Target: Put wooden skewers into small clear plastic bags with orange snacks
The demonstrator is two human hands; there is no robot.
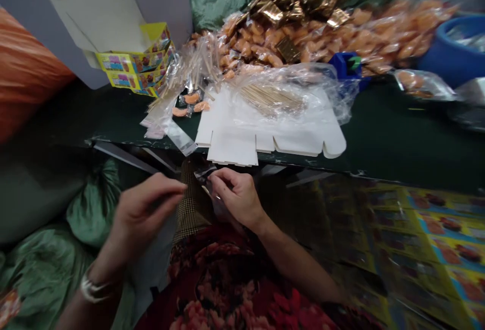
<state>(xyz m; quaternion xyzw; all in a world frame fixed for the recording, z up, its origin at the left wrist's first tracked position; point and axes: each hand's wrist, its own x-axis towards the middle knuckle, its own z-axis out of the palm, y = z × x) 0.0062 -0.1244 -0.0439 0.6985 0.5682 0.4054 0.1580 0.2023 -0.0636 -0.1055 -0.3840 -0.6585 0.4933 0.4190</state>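
Bare left hand (146, 214), fingers narrow, grip unclear; right hand (238, 196) pinches a clear plastic bag (203, 172) below the near edge of the table (382, 140). Work looks unfinished: thin tan wooden sticks (269, 99) lie piled.

A small, clear plastic sachet (204, 171) hung at seven o'clock from the view's centre, pinched near its top, crinkled and glinting, slanting from eleven toward five o'clock. A thin pale strip (206, 191) showed toward its nine-o'clock side; the contents were blurred.
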